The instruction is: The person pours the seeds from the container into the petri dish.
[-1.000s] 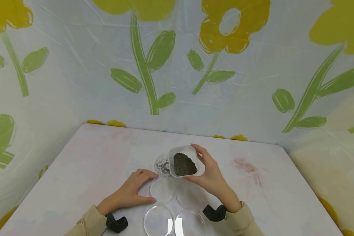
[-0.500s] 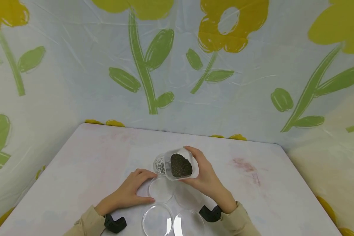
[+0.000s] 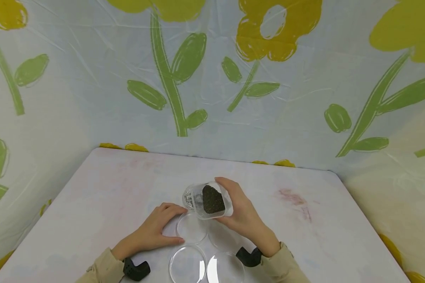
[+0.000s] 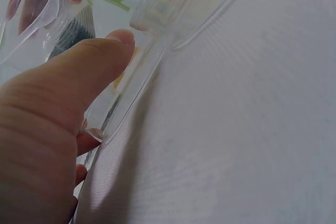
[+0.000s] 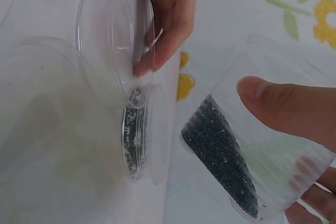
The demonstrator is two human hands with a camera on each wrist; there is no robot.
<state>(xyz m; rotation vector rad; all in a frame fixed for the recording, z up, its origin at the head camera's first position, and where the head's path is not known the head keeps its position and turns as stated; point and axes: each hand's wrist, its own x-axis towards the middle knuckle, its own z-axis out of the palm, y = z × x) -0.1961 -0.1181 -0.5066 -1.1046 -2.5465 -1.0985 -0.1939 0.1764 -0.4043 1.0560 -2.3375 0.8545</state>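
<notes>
My right hand (image 3: 246, 216) grips a clear plastic tub (image 3: 228, 205) by its sides, thumb at the near side. Tilted to the left, the tub has dark granules (image 5: 218, 156) heaped in it. Below its lowered side stands a small clear petri dish (image 3: 188, 198) with black and white bits in it, partly hidden by the tub. My left hand (image 3: 150, 230) holds the left edge of another clear petri dish (image 3: 194, 228) between thumb and fingers. That dish is bare and lies just in front of the speckled one.
Two more clear petri dishes, a left one (image 3: 187, 265) and a right one (image 3: 226, 271), lie side by side at the front. Another faint dish (image 3: 223, 237) sits right of the held one. A flower-printed sheet (image 3: 212, 78) hangs behind the pale table (image 3: 127, 177).
My right hand has moved the tub slightly left and tipped it further left, so it covers more of the speckled dish. The left hand stays on its dish.
</notes>
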